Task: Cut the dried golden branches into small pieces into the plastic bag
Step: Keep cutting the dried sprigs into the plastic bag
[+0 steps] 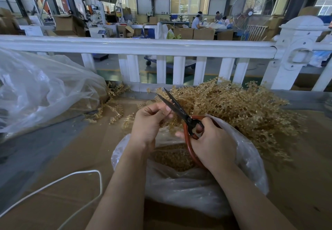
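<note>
Nearest the camera, two bare forearms reach over the crumpled clear plastic bag [206,193], which sits open-mouthed on the brown cardboard-covered worktop [296,184] directly under the hands, most likely so that every snipped bit drops straight in; a bed of small golden pieces [172,157] already lies inside. The left hand [149,121] pinches a thin sprig of dried golden branch [171,121] between thumb and fingertips, holding it up to the blades. The right hand [212,143] is the working grip, fingers curled through the red-brown loop handles of the black-bladed scissors [179,111], whose blades stand parted and point toward 11 o'clock (ready to bite, I judge). The uncut heap of dried golden branches [242,111] lies at 2 o'clock, touching the bag's far rim, within easy reach. Loose sprigs [115,111] scatter at 10 o'clock beside a large clear plastic sheet [45,89]. A white cord [86,177] loops at 8 o'clock, and a white railing [161,48] closes off the far edge; nothing blocks the cut
</note>
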A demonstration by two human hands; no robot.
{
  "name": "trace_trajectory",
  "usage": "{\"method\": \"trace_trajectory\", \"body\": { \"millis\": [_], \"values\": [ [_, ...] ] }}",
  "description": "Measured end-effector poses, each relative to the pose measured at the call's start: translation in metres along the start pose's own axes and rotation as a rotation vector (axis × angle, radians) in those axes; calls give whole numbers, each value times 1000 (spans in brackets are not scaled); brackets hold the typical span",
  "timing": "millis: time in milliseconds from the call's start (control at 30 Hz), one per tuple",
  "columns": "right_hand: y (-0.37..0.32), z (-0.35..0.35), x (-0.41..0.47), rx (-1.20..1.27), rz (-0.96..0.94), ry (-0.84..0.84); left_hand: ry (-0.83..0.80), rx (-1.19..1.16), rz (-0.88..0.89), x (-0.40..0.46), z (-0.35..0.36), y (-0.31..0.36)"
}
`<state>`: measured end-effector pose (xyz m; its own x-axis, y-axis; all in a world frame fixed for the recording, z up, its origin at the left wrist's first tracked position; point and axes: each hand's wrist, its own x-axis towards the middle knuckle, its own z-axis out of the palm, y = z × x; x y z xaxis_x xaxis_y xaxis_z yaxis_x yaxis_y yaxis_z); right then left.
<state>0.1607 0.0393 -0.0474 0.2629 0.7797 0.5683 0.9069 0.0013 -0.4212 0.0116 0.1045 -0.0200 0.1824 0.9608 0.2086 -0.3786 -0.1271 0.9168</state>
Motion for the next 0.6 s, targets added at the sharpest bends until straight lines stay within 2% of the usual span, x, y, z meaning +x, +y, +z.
{"method": "trace_trajectory", "body": {
  "millis": [600],
  "values": [
    [3, -1, 1, 6, -34, 8, 12, 29, 8, 3, -1, -2]
  ]
}}
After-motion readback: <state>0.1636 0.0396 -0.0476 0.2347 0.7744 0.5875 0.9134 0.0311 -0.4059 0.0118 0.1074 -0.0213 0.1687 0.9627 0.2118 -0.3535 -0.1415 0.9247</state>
